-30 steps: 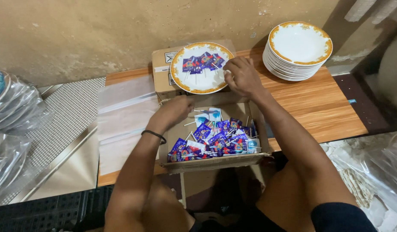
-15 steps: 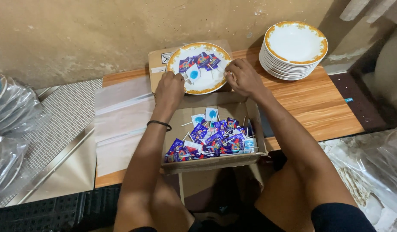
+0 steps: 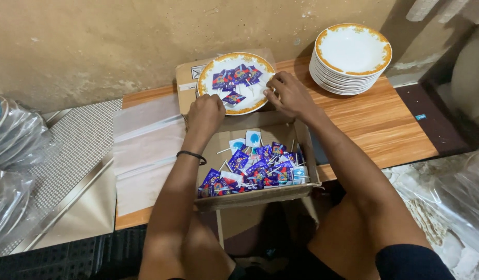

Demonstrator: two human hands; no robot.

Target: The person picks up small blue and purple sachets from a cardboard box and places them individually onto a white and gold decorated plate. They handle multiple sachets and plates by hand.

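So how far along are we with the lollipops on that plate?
Done: several wrapped lollipops already lie on the gold-rimmed plate. In hand: the left hand and right hand both rest at that plate's edge. Left: the cardboard box holds many lollipops, and the stack of plates is bare.

Both arms were left bare to above the elbow. A thin black band (image 3: 191,155) was worn on the wrist behind the left hand (image 3: 205,115). Nothing was worn on the right hand (image 3: 292,96). Dark blue cloth (image 3: 410,262) was seen over the right thigh.
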